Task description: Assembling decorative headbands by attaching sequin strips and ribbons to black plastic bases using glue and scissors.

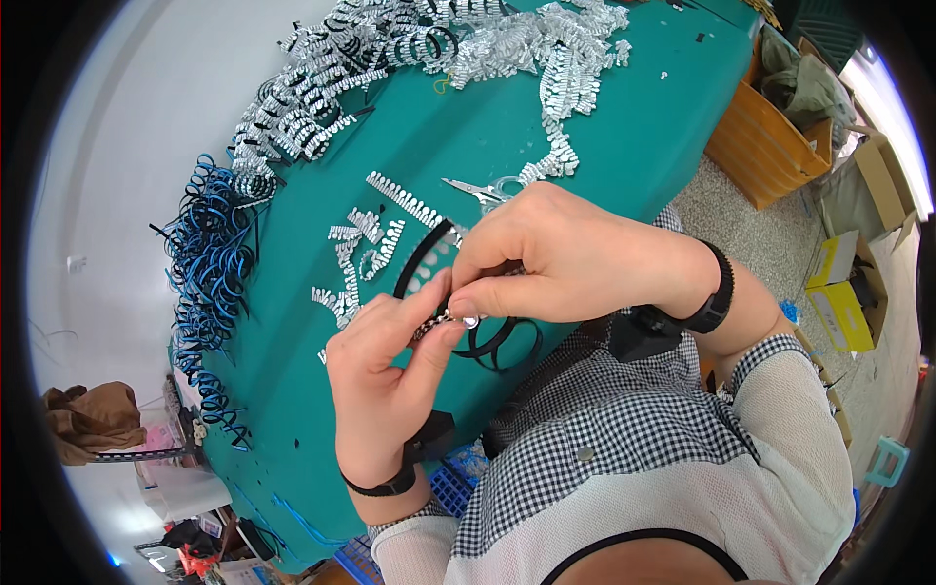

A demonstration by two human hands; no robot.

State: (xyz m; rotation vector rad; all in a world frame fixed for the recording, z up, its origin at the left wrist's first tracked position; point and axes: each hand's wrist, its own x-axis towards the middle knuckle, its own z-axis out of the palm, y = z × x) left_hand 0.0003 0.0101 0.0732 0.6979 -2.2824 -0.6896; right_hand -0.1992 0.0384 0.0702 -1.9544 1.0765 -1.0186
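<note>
My left hand [380,366] and my right hand [575,255] meet above the green table, both with thumb and fingers pinched. Between them is a narrow black band [417,263] with a beaded, shiny trim at the fingertips. Part of the band arcs up beyond my fingers, beside a clear strip with pale round spots [431,261]. Thin black loops [512,343] hang below my hands, seemingly part of the same band. My fingers hide most of the gripped section. Small scissors [478,189] lie just beyond my right hand, next to short silvery scalloped strips [400,200].
A heap of silver-and-black curled strips [302,107] and a paler silvery pile [546,44] line the far side of the green table [643,127]. Blue-and-black coils [205,253] hang over its left edge. An orange box [770,136] and a yellow carton [838,302] stand at right.
</note>
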